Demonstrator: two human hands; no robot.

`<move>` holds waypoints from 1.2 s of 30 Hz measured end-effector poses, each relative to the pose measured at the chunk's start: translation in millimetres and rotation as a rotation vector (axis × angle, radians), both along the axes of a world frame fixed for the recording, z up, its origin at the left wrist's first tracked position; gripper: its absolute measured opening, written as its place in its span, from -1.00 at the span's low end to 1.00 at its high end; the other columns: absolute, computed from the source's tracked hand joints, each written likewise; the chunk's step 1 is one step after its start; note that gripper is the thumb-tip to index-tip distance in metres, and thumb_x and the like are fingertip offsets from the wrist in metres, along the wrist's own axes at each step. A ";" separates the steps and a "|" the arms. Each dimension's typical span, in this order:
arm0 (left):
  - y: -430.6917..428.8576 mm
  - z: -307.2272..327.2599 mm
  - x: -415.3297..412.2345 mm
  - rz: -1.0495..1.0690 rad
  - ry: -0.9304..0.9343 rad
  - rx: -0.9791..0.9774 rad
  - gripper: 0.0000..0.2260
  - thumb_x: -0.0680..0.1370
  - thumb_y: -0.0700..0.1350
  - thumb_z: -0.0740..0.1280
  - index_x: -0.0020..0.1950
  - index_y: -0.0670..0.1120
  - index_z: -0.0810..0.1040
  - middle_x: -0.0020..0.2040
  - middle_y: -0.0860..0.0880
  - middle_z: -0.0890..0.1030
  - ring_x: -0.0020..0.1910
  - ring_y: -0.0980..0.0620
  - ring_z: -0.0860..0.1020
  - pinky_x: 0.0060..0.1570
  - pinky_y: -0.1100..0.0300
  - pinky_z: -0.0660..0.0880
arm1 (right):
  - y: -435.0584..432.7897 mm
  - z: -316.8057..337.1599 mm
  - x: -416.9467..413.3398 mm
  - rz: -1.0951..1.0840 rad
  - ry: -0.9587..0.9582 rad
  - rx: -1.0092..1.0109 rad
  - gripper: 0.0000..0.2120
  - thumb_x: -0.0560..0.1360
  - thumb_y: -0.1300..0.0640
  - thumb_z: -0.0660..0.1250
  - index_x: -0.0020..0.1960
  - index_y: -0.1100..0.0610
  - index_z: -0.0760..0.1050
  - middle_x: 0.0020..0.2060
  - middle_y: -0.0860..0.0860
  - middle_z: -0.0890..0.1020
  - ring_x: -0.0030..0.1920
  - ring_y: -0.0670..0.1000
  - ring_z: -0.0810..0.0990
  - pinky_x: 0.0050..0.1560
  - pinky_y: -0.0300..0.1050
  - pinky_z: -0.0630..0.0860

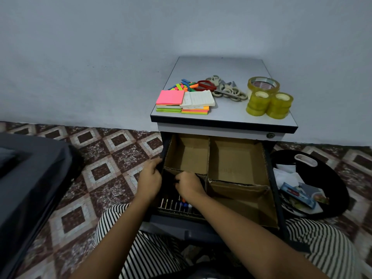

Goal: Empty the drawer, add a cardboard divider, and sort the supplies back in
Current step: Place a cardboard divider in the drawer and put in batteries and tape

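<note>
Below the cabinet top (pixel 221 69), pulled out toward the viewer: one drawer (pixel 272 178), fitted with a cardboard divider (pixel 208 158) by which four compartments are formed; a row of pens (pixel 175 205) is laid in the near-left compartment, their ends showing at the near wall.

Left hand (pixel 150 178): placed at the left side of the drawer, fingers curled over its left wall.

Right hand (pixel 190 186): lowered into the near-left compartment just beside the left hand, fingers curled inward above the pens; whether anything is gripped cannot be told, the fingertips being lost in shadow.

On the cabinet top, left to right: sticky note pads (pixel 171 97), stacked near the front-left corner, a pink one uppermost beside a white one; loose coloured strips (pixel 181 86), scattered behind them; scissors (pixel 225 89), one pair red-handled and the others pale-handled, heaped at the middle; tape rolls (pixel 262 84), one large roll at the far side and two stacks of small rolls nearer, at the right.

On the tiled floor (pixel 100 172), right of the drawer: a black bag (pixel 322 170), open, packets inside.

Striped trousers (pixel 145 254) are seen at the near edge.
</note>
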State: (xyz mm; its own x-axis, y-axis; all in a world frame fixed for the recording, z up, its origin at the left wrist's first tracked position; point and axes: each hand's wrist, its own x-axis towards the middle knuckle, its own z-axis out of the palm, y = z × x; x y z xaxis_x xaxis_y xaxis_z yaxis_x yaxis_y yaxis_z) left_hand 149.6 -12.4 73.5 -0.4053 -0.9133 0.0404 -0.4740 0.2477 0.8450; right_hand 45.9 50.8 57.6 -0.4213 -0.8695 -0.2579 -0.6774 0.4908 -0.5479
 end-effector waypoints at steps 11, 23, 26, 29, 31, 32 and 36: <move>0.2 -4.7 0.3 0.011 0.011 -0.001 -0.62 0.53 -0.41 0.08 0.27 -0.22 0.49 0.28 -0.15 0.49 0.27 -0.04 0.43 0.26 0.19 0.31 | 8.5 0.7 5.7 0.323 0.372 0.097 -0.76 0.47 0.40 0.25 0.12 0.30 0.51 0.10 0.24 0.53 0.10 0.26 0.54 0.03 0.07 0.51; 0.7 -5.7 -0.6 0.010 -0.011 -0.053 -0.65 0.54 -0.40 0.10 0.26 -0.25 0.50 0.28 -0.16 0.49 0.29 -0.08 0.42 0.30 0.14 0.31 | 14.7 -3.3 10.7 0.538 0.522 0.158 -0.68 0.57 0.26 0.13 0.28 0.21 0.47 0.29 0.18 0.41 0.33 0.19 0.28 0.31 0.15 0.25; 1.4 -5.5 -0.3 0.008 -0.022 -0.064 -0.65 0.53 -0.40 0.10 0.26 -0.25 0.50 0.29 -0.16 0.49 0.30 -0.07 0.42 0.29 0.17 0.30 | 15.7 -1.8 11.2 0.528 0.504 0.153 -0.68 0.56 0.27 0.14 0.28 0.21 0.47 0.29 0.18 0.41 0.33 0.20 0.28 0.32 0.16 0.25; 0.8 -5.6 -0.1 0.004 -0.038 -0.074 -0.65 0.54 -0.40 0.11 0.26 -0.24 0.50 0.30 -0.15 0.49 0.30 -0.08 0.42 0.30 0.14 0.31 | 16.4 -0.1 10.8 0.508 0.479 0.123 -0.70 0.55 0.28 0.15 0.25 0.21 0.48 0.27 0.18 0.42 0.31 0.20 0.30 0.30 0.15 0.27; 0.9 -5.8 0.0 0.002 -0.043 -0.078 -0.65 0.53 -0.40 0.11 0.26 -0.24 0.50 0.30 -0.15 0.49 0.29 -0.08 0.42 0.29 0.14 0.31 | 17.8 2.0 10.1 0.489 0.456 0.080 -0.72 0.55 0.28 0.16 0.22 0.23 0.49 0.23 0.19 0.43 0.28 0.21 0.33 0.26 0.13 0.31; 0.7 -5.8 0.0 0.004 -0.045 -0.079 -0.65 0.53 -0.40 0.11 0.26 -0.24 0.50 0.29 -0.15 0.49 0.29 -0.08 0.43 0.28 0.16 0.31 | 18.3 3.3 9.3 0.479 0.441 0.052 -0.73 0.54 0.28 0.17 0.20 0.23 0.49 0.21 0.19 0.44 0.26 0.21 0.35 0.23 0.12 0.34; -0.8 -7.2 0.2 0.001 -0.060 -0.093 -0.66 0.53 -0.39 0.13 0.25 -0.23 0.51 0.29 -0.14 0.50 0.28 -0.07 0.43 0.25 0.21 0.30 | 22.0 8.9 5.5 0.413 0.315 -0.084 -0.77 0.54 0.24 0.18 0.14 0.28 0.50 0.12 0.22 0.48 0.18 0.23 0.43 0.13 0.07 0.44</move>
State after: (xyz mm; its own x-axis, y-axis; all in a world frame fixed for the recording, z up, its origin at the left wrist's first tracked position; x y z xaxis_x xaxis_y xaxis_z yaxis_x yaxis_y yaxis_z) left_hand 149.8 -13.2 66.3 -0.4086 -0.9071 0.1009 -0.5236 0.3236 0.7881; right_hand 51.4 72.9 66.5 -0.0848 -0.9917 -0.0963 -0.9436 0.1110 -0.3121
